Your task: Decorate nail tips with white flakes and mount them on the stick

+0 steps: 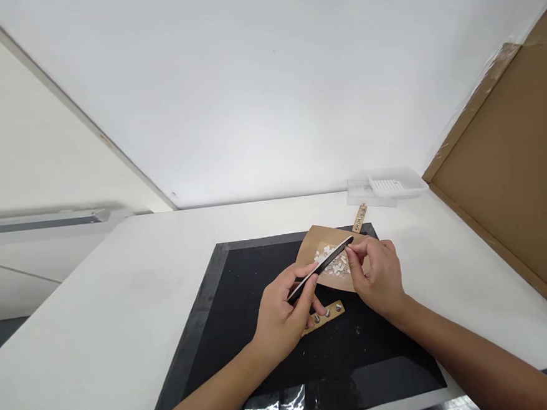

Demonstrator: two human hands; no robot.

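Observation:
My left hand (pixel 281 314) is closed around the lower end of a long thin black strip (pixel 322 265) and holds it slanting up to the right. My right hand (pixel 376 273) pinches the strip's upper end with fingertips. Both hands hover over a brown paper sheet (pixel 314 243) that carries a small heap of white fragments (pixel 336 264). Below the strip lies a short wooden bar with metal screws (pixel 328 314) on the black mat (pixel 243 307).
The black mat lies on a white table (pixel 121 303). A second wooden stick (pixel 359 218) rests at the mat's far edge. A clear plastic tray (pixel 385 188) stands at the back by the wall. A cardboard panel (pixel 510 176) leans along the right side.

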